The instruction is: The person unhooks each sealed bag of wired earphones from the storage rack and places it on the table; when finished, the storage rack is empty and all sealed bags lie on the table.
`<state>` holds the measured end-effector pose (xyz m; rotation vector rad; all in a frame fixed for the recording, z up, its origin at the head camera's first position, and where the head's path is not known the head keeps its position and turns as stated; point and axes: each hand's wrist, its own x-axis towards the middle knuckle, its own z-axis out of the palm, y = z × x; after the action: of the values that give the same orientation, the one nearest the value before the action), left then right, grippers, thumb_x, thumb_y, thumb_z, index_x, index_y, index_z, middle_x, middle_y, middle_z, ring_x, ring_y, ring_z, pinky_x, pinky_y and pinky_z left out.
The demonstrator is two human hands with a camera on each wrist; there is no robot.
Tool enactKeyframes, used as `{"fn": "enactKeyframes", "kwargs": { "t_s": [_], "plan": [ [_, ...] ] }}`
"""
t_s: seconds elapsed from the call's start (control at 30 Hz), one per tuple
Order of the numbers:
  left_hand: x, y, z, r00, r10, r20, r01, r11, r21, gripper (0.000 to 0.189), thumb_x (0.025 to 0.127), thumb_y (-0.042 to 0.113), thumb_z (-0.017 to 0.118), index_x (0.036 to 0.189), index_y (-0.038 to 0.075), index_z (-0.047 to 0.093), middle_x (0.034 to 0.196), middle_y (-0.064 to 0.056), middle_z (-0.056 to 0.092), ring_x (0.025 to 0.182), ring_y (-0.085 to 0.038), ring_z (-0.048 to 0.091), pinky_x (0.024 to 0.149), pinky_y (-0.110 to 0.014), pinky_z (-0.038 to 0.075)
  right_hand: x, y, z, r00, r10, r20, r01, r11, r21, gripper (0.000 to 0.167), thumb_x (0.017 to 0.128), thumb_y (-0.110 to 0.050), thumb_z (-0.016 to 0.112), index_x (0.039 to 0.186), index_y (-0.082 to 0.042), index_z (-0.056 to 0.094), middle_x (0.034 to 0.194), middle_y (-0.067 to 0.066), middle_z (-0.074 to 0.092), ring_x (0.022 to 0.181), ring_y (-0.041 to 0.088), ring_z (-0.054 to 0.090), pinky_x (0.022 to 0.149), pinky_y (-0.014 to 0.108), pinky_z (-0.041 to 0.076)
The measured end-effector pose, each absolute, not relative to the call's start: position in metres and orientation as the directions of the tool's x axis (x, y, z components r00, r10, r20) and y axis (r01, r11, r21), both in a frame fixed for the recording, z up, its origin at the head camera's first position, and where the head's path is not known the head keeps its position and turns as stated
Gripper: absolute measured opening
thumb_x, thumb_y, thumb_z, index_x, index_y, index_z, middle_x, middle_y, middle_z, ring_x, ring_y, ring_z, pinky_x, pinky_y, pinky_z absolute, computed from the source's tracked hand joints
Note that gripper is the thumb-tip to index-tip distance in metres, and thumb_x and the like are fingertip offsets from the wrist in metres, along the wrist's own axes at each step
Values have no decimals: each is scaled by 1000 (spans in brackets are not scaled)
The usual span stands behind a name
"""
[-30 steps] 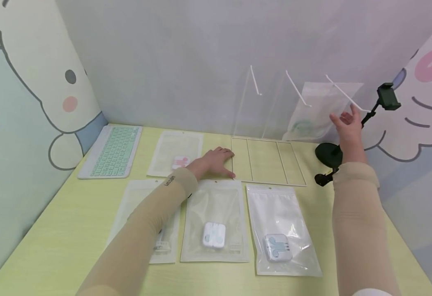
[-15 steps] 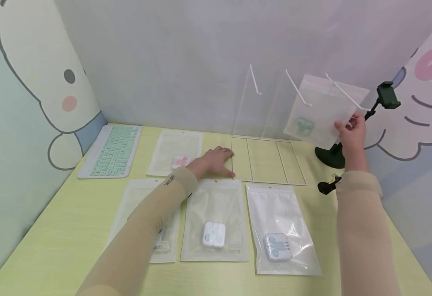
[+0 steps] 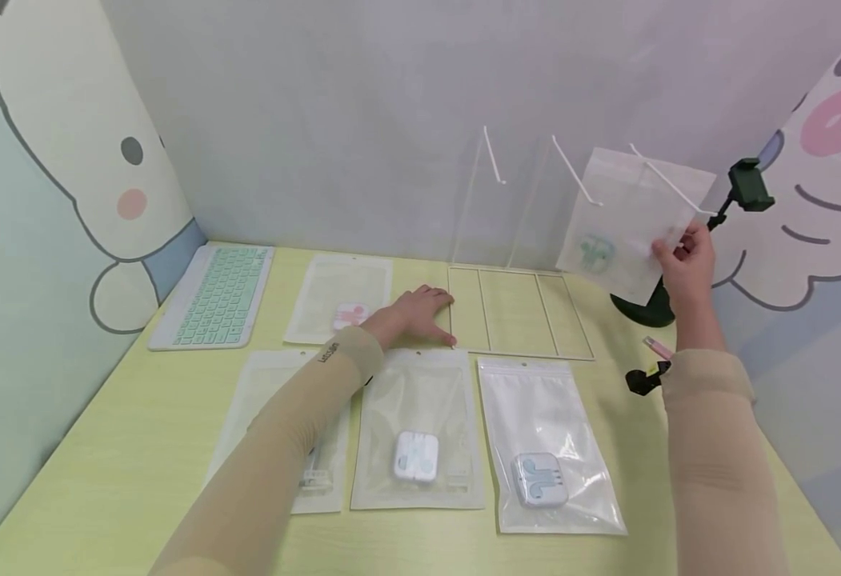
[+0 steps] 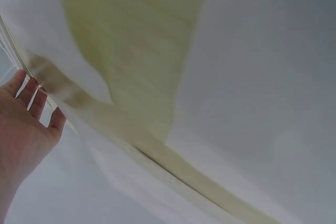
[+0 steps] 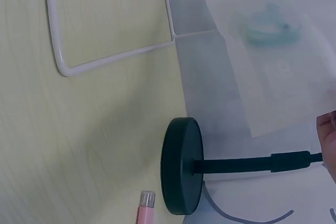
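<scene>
On the right, my right hand pinches the right edge of a white plastic pouch with a green coiled item showing through. The right wrist view shows the same pouch held off the table. The right prong of a white wire rack crosses in front of the pouch; whether the pouch hangs on it I cannot tell. At the rack's left base edge rests my left hand, its fingers spread. In the left wrist view, that hand touches the thin wire with its fingertips.
Flat pouches lie along the front: one with white earphones, a shiny one, another under the left arm. Behind are a pink-earphone pouch and a keyboard. A dark phone stand and a pink stick-like item are at right.
My right hand has moved from in front of the pouch to its right edge and grips it, swinging the pouch's lower part up and outward. The left hand has stayed put.
</scene>
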<state>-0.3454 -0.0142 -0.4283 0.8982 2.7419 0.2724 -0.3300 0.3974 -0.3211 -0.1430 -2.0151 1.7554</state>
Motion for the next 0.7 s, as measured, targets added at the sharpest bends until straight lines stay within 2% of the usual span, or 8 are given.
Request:
{"fn": "enactKeyframes", "kwargs": {
  "t_s": [0.1,0.23,0.3,0.37,0.53,0.7],
  "plan": [
    [-345,-15,-428,-782,600,-171,552,793,258,94,75,70,61,148,19,30,155,-3,26,142,-28,21,110,-52,25,-327,396,-321,-883,370,289,-231,193,-954,31,88,-5,63,113,-20,52,108,-6,54,98,9,54,96,27,41],
    [-345,-15,-428,-782,600,-169,552,793,257,94,75,69,61,148,19,30,155,-3,26,142,-27,21,111,-52,25,-323,395,-320,-877,371,305,-216,263,-940,30,89,-11,63,115,-21,51,110,-8,54,103,9,53,105,34,38],
    [-345,-15,-428,-781,602,-164,556,791,257,93,75,69,61,148,19,31,154,-3,26,141,-27,21,110,-52,26,-322,396,-319,-868,375,324,-207,320,-925,30,90,-13,62,116,-21,50,111,-9,54,102,8,53,105,36,38],
    [-345,-14,-429,-780,604,-163,558,790,253,94,75,69,60,148,19,30,155,-3,26,141,-27,21,110,-52,26,-320,397,-319,-855,386,345,-206,359,-910,30,90,-12,61,117,-21,50,110,-10,54,99,7,53,102,32,41],
    [-345,-12,-428,-778,608,-160,565,788,246,94,76,70,60,148,18,30,155,-3,26,142,-27,21,111,-51,25,-316,398,-317,-816,416,402,-230,404,-885,30,90,-6,60,114,-20,50,102,-10,52,89,6,52,83,20,41],
    [-344,-11,-426,-777,610,-158,568,787,241,93,76,69,60,148,18,30,155,-4,26,141,-28,21,111,-51,26,-308,398,-312,-800,417,432,-256,414,-873,30,89,-6,62,113,-19,48,103,-8,50,87,7,50,79,19,41]
  ]
}}
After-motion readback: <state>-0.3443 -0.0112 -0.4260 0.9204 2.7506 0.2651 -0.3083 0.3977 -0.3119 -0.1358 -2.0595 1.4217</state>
